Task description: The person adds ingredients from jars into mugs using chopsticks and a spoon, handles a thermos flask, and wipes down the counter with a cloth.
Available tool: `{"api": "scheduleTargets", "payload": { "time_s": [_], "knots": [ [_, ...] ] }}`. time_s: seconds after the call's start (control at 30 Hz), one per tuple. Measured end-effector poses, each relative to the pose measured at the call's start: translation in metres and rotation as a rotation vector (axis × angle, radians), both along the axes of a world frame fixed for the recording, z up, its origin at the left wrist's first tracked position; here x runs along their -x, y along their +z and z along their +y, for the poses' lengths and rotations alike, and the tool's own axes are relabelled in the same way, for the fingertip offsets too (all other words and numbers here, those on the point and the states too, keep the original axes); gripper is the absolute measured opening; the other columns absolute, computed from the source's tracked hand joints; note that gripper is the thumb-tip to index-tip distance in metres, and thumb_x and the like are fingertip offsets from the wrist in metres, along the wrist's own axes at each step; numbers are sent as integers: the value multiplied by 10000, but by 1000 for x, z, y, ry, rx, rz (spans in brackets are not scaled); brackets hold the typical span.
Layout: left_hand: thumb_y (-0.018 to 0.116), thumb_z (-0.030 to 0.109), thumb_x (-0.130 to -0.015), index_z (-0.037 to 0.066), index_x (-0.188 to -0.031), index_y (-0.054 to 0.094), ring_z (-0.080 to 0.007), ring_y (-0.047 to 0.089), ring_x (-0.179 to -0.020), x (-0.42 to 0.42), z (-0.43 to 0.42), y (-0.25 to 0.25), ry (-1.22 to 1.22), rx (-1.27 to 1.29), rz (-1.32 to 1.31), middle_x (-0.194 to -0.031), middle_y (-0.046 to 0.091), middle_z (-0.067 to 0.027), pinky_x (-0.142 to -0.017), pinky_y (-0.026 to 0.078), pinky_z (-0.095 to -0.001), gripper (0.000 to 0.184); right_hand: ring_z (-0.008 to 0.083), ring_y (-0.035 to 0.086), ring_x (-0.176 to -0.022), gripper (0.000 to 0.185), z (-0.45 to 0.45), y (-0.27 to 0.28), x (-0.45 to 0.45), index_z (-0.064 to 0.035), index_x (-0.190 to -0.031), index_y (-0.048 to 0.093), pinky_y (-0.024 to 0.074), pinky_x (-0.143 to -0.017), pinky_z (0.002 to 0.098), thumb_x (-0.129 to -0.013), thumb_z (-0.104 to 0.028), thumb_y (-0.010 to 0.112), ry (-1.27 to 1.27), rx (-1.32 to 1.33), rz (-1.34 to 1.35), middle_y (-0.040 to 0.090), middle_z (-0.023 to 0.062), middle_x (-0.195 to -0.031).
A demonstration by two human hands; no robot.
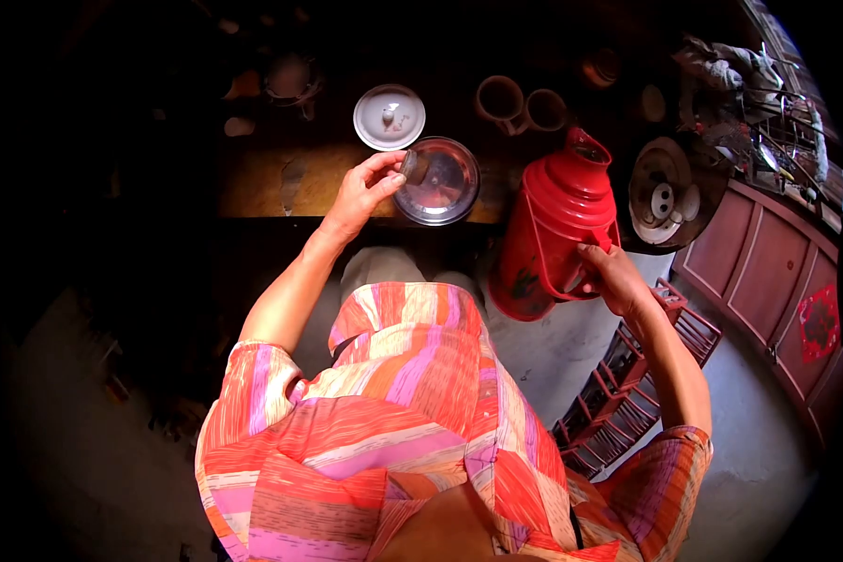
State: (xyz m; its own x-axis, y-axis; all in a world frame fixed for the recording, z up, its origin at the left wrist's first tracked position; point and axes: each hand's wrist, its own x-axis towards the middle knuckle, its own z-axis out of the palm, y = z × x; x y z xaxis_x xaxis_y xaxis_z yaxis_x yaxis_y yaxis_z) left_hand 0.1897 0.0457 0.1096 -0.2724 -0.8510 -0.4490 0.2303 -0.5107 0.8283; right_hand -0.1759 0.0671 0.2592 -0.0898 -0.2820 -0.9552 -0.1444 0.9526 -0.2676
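My right hand (614,278) grips the handle of a red thermos flask (557,220), tilted slightly at the table's front edge. The flask's spout points up and away from me. Between the fingertips of my left hand (363,194) is a small brownish stopper (416,167). It is held over the rim of a round, clear-topped container (445,187), whose contents I cannot make out. Just behind lies a white lid (389,116) with a knob in its middle.
Two mugs (499,100) stand behind the flask. A cluttered basin (660,192) sits at the right, near a red wooden cabinet (754,244). Red slatted chairs (618,403) are on the floor below. The left side is too dark to make out well.
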Motion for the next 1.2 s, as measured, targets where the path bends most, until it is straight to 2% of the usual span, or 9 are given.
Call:
{"api": "scheduleTargets", "payload": {
  "time_s": [0.27,0.43,0.6,0.63,0.77,0.87,0.93,1.07,1.2],
  "knots": [
    [665,208,-850,29,-1212,570,-96,534,-964,4,-3,-1,10,17,-1,-1036,592,-14,-870,426,-254,415,79,464,-559,161,-1,4,0,-159,-796,493,374,-446,221,-892,-247,586,77,7,27,447,-56,-642],
    [665,213,-847,33,-1202,581,-102,529,-980,5,0,-2,20,26,2,-1069,584,-10,-878,422,-259,407,90,451,-550,171,2,-2,6,-154,-794,489,344,-431,223,-891,-253,589,34,3,11,446,-45,-634],
    [657,216,-845,35,-1171,604,-150,496,-1127,7,19,1,3,151,-158,-1295,483,-43,-931,405,-284,376,91,446,-544,182,-1,-5,11,-151,-794,481,309,-409,225,-892,-255,593,28,-12,-10,438,-36,-618],
    [649,221,-852,32,-1167,607,-171,468,-1184,8,25,4,-17,96,-133,-1350,445,-66,-954,397,-297,370,90,444,-543,190,0,-7,13,-151,-789,477,301,-404,223,-894,-258,593,33,-6,-15,435,-36,-615],
    [638,224,-859,39,-1188,604,-191,436,-1236,16,52,7,-7,-13,-100,-1416,398,-86,-994,377,-317,379,90,441,-539,209,-1,-5,10,-153,-779,467,282,-395,218,-899,-268,592,59,-5,12,429,-35,-611],
    [635,225,-862,24,-1209,590,-193,403,-1271,19,72,1,31,-73,-175,-1456,354,-99,-1020,354,-328,404,89,441,-537,211,-1,-8,12,-157,-779,467,274,-393,214,-902,-275,592,54,-11,15,434,-34,-613],
    [625,236,-871,-7,-1229,568,-191,379,-1290,19,83,0,155,-266,-107,-1478,320,-107,-1047,319,-343,436,88,442,-536,209,-2,-7,11,-158,-781,469,273,-393,214,-902,-275,592,48,-9,14,438,-34,-616],
    [618,267,-880,-31,-1252,538,-156,430,-1226,15,91,7,234,-397,-33,-1496,299,-55,-976,351,-311,483,86,448,-538,204,-1,-9,15,-160,-791,480,266,-394,211,-900,-285,598,39,-1,-22,452,-30,-623],
    [627,274,-877,-26,-1276,515,-129,450,-1185,11,96,7,311,-417,-20,-1496,303,-27,-928,363,-289,511,87,457,-542,204,-2,-10,14,-156,-802,488,263,-393,211,-898,-295,603,37,-5,-5,457,-33,-625]
  ]
}}
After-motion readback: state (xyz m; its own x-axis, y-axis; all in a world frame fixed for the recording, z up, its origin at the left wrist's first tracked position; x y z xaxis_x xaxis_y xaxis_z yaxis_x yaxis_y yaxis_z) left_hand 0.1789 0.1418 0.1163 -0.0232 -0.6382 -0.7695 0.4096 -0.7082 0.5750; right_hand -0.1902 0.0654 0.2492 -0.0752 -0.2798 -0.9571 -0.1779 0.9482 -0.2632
